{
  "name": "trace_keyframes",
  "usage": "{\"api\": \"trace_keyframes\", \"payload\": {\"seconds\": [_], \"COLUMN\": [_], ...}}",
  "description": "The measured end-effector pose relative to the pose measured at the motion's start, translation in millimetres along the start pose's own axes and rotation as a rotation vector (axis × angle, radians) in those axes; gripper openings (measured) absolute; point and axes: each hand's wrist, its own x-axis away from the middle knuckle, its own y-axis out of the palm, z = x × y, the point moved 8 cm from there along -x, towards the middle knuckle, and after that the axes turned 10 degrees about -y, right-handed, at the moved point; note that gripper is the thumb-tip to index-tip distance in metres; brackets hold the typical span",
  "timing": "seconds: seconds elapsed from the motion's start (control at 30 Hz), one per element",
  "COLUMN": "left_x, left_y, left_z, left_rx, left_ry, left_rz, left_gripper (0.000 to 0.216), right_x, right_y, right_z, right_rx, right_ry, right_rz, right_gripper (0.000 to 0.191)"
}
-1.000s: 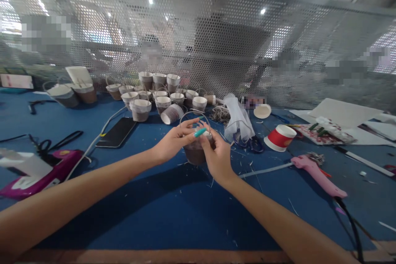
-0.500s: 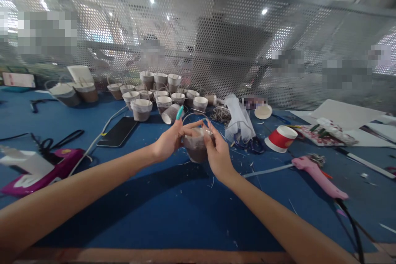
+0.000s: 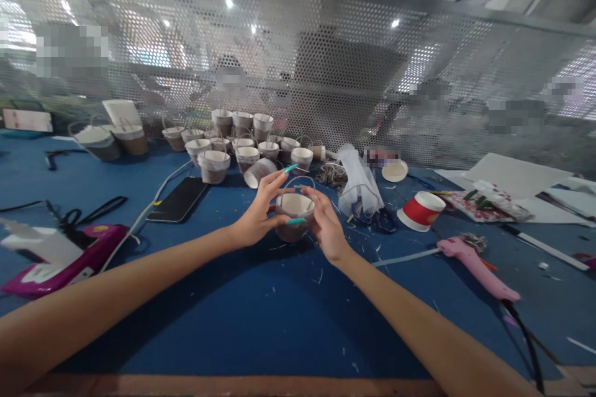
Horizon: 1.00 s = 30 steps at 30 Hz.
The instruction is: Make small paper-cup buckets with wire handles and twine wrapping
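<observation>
Between my hands, over the middle of the blue table, is a small basket (image 3: 289,233) with a brownish-grey wall, a pale band round the rim and a thin arched handle. My left hand (image 3: 261,209) grips its left side, thumb across the near rim and fingers along the far side; teal nails show on it. My right hand (image 3: 328,229) wraps the right side, its fingertips at the rim near the handle's foot. Behind them a similar basket (image 3: 261,172) lies on its side, close to my left fingers.
Several finished-looking baskets (image 3: 214,167) stand grouped at the back. A phone (image 3: 178,200) lies left of my hands. To the right are white mesh fabric (image 3: 358,183), scissors (image 3: 384,220), a red-and-white paper cup (image 3: 421,211) and a pink glue gun (image 3: 482,270) with a cord.
My left thumb has come down across the near rim, and my left fingers have shifted to the far side. The basket's opening now shows more. My right hand stays on its side.
</observation>
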Motion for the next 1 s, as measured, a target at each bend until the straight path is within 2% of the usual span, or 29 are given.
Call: {"api": "trace_keyframes", "payload": {"seconds": [0.1,0.23,0.33,0.47,0.53,0.63,0.73,0.77,0.83,0.87,0.9,0.93,1.0], "left_x": [2.3,6.6,8.8,9.6,9.6,8.3,6.3,5.7,4.7,4.4,4.1,3.8,2.8], "left_y": [-1.3,5.4,11.9,11.1,9.3,4.9,-1.2,-3.2,-6.5,-7.3,-7.9,-8.1,-7.8], "left_z": [-5.7,-3.9,-3.9,-5.7,-6.1,-10.6,-20.5,-24.0,-30.6,-33.9,-36.8,-39.1,-41.5], "left_rx": [0.025,0.002,-0.039,-0.127,-0.141,-0.041,0.112,0.157,0.237,0.271,0.298,0.317,0.343], "left_ry": [-0.054,-0.077,-0.086,-0.138,-0.168,-0.236,-0.316,-0.337,-0.370,-0.389,-0.407,-0.423,-0.443], "left_rz": [0.020,-0.038,-0.081,-0.009,0.028,0.067,0.115,0.134,0.169,0.181,0.192,0.198,0.199], "left_gripper": [0.089,0.093,0.095,0.091,0.083,0.077,0.073,0.072,0.074,0.075,0.076,0.077,0.079], "right_x": [0.2,2.9,2.7,3.1,3.0,-0.3,-6.4,-6.5,0.9,8.4,18.0,31.8,62.7], "right_y": [0.3,2.0,4.4,10.7,5.8,-20.0,-41.1,-39.5,-24.4,-12.9,0.0,8.0,9.6], "right_z": [5.3,4.1,-6.1,-7.8,-4.7,-10.6,-55.7,-79.2,-124.3,-141.6,-152.2,-163.3,-174.4], "right_rx": [-0.040,0.063,0.074,0.045,0.101,0.263,0.518,0.590,0.615,0.585,0.552,0.518,0.503], "right_ry": [0.044,0.090,0.033,0.045,0.059,0.017,-0.236,-0.370,-0.596,-0.646,-0.628,-0.628,-0.565], "right_rz": [-0.039,-0.103,-0.097,-0.102,-0.063,0.115,0.239,0.226,0.113,0.016,-0.106,-0.152,-0.107], "right_gripper": [0.055,0.063,0.059,0.053,0.053,0.049,0.029,0.024,0.024,0.028,0.030,0.032,0.030]}}
